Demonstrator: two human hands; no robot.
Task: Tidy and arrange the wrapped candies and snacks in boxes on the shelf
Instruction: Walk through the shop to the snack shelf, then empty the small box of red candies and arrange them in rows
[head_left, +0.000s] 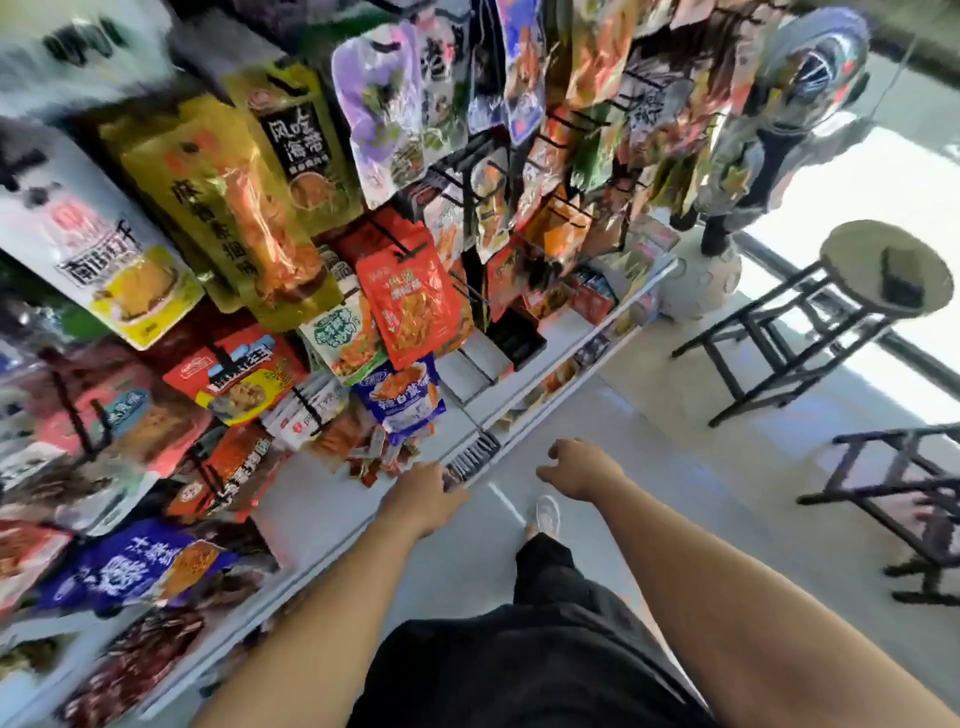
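— What is the person wearing?
— Loose black clothing (519, 675), a black trouser leg (548, 577), and a pale, whitish shoe (544, 514).
— Sleeves?
— Bare: the left forearm (322, 613) and right forearm (727, 597), to the frame edge.

The left hand (422, 493) is at the long white metal shelf's (311, 499) front edge, near small red wrapped candies (374, 460); the right hand (579, 467), loosely curled, hangs beyond that edge.

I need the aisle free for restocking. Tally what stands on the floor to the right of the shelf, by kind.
Round-topped stool: 1
Black-framed stand, cut off at the picture's edge: 1
White dimpled pot: 1
Total: 3
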